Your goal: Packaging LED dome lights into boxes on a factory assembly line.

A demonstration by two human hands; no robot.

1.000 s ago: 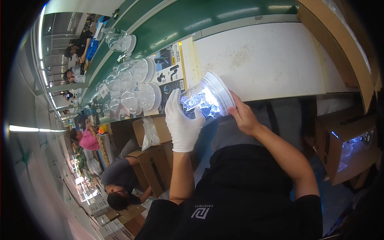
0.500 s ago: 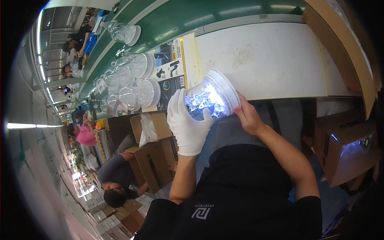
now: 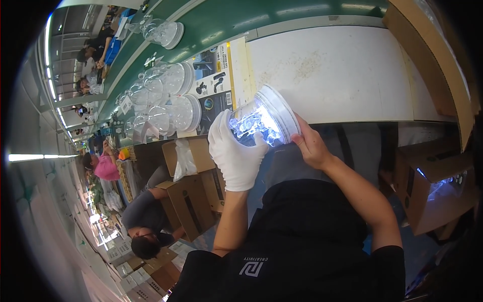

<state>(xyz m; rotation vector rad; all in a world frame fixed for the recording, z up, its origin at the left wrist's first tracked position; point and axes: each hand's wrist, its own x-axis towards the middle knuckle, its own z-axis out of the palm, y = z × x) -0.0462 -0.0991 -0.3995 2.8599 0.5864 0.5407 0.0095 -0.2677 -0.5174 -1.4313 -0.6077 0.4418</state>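
Note:
A clear lamp-like piece with a lit, bluish-white inside and a round white base is tilted between my two hands. My left hand, in a white glove, wraps round its clear, glowing body, with the thumb across the near side. My bare right hand grips the rim of the white base from the right, thumb on the near side and the other fingers mostly hidden behind it. The piece is above the near edge of the white work surface. Its far end is hidden by the glove.
Several clear, round-based pieces lie at the left, beside a printed card sheet. Another clear piece lies farther back on the green bench. A cardboard box with something glowing stands at right. A co-worker bends by an open carton.
My left hand has shifted slightly up and left on the clear body. The lit piece has tipped a little, and both hands still hold it.

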